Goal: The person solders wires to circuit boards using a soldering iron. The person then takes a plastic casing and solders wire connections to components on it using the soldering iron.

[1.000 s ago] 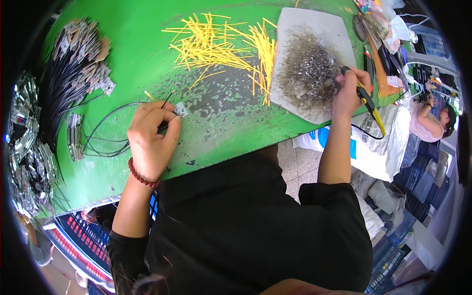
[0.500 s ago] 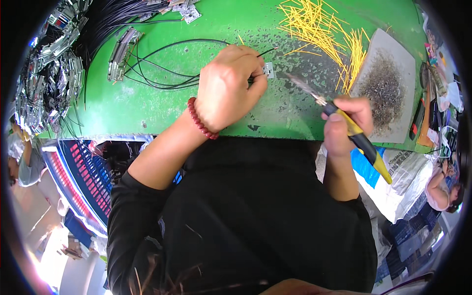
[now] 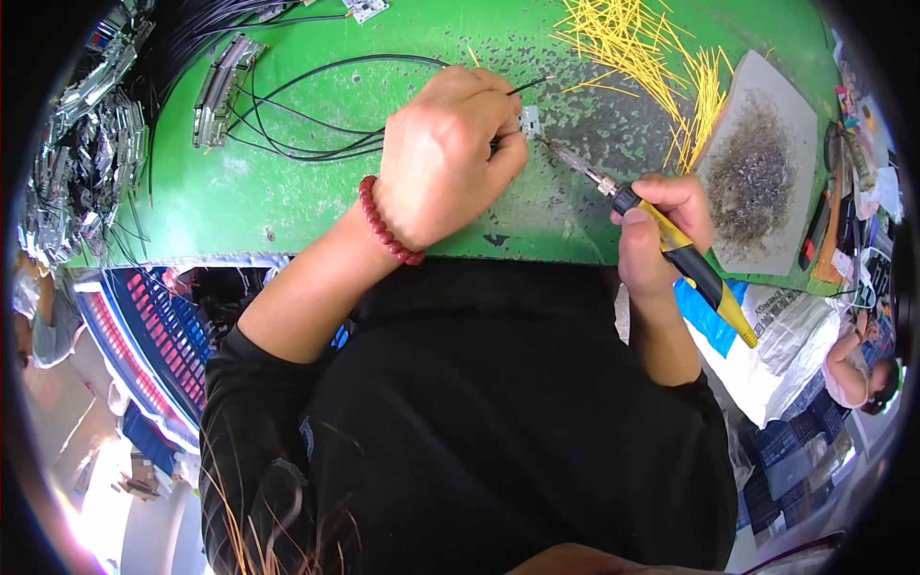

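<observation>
My left hand (image 3: 450, 153) is closed on the table, its fingers pinched around black cables (image 3: 383, 56) beside a small white circuit board (image 3: 530, 121). One cable end sticks out past the fingers, and the fingertips are partly hidden. In my right hand (image 3: 663, 225) is a soldering iron (image 3: 704, 278) with a yellow and black handle, gripped like a pen. Its dark tip reaches to the near right corner of the circuit board; I cannot tell whether they touch. The cables loop left to several slim metal housings (image 3: 216, 96).
Loose yellow wires (image 3: 628, 48) lie scattered at the far right of the green table (image 3: 316, 216). Beside them sits a grey slab (image 3: 805, 115) covered with dark debris. Metal parts (image 3: 96, 163) are heaped at the left edge. Below are a blue basket (image 3: 163, 316) and a white sack (image 3: 781, 355).
The soldering iron's tip has moved left to the circuit board, my right hand shifting with it. My left hand keeps its grip. The whole view has shifted slightly.
</observation>
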{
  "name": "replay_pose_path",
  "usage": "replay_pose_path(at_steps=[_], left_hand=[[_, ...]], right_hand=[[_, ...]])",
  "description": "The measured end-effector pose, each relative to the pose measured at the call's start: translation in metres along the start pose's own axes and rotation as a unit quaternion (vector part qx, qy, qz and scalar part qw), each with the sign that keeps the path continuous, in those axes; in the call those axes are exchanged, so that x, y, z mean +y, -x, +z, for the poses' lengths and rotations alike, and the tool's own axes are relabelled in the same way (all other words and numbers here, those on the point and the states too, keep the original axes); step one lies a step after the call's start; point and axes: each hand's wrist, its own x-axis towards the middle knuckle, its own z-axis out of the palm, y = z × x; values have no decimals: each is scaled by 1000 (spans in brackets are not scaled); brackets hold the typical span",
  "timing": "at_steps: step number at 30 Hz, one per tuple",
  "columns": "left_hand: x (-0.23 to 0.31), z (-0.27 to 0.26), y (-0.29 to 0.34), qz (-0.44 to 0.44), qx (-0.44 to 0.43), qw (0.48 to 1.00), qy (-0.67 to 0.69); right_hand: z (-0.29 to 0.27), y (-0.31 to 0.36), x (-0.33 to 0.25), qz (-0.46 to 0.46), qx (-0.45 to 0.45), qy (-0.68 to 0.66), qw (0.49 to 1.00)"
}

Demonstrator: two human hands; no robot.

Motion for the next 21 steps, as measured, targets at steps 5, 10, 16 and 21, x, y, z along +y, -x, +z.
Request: replay_pose_path(at_steps=[5,10,16,21], left_hand=[[-2,2,-1,28,16,999,-13],[1,1,0,5,4,1000,-8],[0,1,0,11,6,1000,-10],[0,1,0,8,7,1000,-9]], right_hand=[[1,-2,-2,-2,-6,13,1000],[3,-2,-5,39,-13,16,999],[1,1,1,17,29,-18,999],[2,1,1,15,23,-22,999]])
